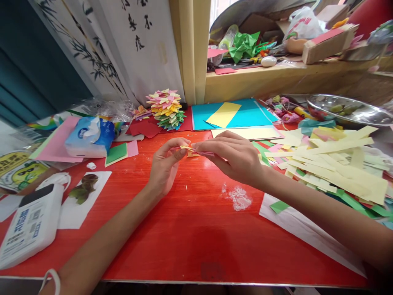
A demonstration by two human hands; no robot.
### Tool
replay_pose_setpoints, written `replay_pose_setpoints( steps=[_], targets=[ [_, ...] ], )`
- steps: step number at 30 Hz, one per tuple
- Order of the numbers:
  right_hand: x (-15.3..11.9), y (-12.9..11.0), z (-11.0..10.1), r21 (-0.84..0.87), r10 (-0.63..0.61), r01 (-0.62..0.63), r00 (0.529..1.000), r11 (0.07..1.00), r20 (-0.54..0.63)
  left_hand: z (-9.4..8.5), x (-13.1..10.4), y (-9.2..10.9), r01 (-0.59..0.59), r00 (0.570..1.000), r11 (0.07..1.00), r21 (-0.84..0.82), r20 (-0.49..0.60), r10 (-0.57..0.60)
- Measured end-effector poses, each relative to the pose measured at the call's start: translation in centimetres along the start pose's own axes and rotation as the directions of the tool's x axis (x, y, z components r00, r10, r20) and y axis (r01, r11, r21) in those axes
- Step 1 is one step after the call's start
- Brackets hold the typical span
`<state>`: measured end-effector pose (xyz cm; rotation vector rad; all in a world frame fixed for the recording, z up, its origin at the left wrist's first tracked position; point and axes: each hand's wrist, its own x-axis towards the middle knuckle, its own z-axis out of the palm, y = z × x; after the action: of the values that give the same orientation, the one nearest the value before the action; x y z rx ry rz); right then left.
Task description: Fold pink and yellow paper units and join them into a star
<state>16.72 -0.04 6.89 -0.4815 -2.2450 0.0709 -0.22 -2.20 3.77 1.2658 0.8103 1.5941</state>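
Note:
Over the middle of the red table, my left hand (167, 162) pinches one end of a small folded paper piece (188, 148), yellow and pink. The fingers of my right hand (231, 153) close on its other end, so the piece spans the short gap between both hands. Part of it is hidden behind the fingers. A few small yellow paper bits (193, 155) lie just behind it. Farther back stands a folded-paper stack (167, 108) of pink, yellow and green pointed units.
Blue sheets (245, 116) with a yellow strip (224, 114) lie at the back. Many cut paper strips (334, 159) pile up at right, before a metal bowl (353, 110). At left are a tissue pack (90, 137), green paper squares (116, 154) and a white box (32, 225).

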Motion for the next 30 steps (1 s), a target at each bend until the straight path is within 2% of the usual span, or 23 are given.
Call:
replay_pose_setpoints(
  steps=[9,12,16,19,23,27,30],
  targets=[
    [0.1,-0.3,-0.1,0.007,0.137,-0.137,0.990,0.991,-0.035,0.0,-0.1,0.0,-0.031,0.999,0.999,0.033,-0.008,0.032],
    [0.1,-0.3,-0.1,0.048,0.215,-0.214,0.977,0.976,-0.014,-0.1,-0.1,-0.3,-0.012,0.998,0.998,0.055,-0.065,0.016],
    [0.2,0.0,0.0,0.089,0.238,-0.239,0.971,0.967,0.022,-0.2,-0.1,-0.6,0.011,0.992,0.993,0.116,-0.130,0.004],
    [0.3,0.3,0.2,0.144,0.247,-0.250,0.968,0.957,0.039,-0.1,-0.1,-0.5,0.016,0.992,0.984,0.176,-0.128,0.006],
    [0.1,0.8,0.8,0.233,0.323,-0.323,0.946,0.917,0.043,-0.1,-0.2,-0.5,0.034,0.992,0.973,0.227,-0.126,-0.006],
    [-0.2,0.8,1.5,0.332,0.406,-0.416,0.908,0.847,0.103,-0.2,-0.4,-1.0,0.050,0.994,0.971,0.234,-0.110,-0.025],
    [-0.3,0.7,1.8,0.347,0.421,-0.461,0.888,0.817,0.186,-0.2,-0.5,-1.3,0.067,0.995,0.969,0.239,-0.086,-0.048]
  ],
)
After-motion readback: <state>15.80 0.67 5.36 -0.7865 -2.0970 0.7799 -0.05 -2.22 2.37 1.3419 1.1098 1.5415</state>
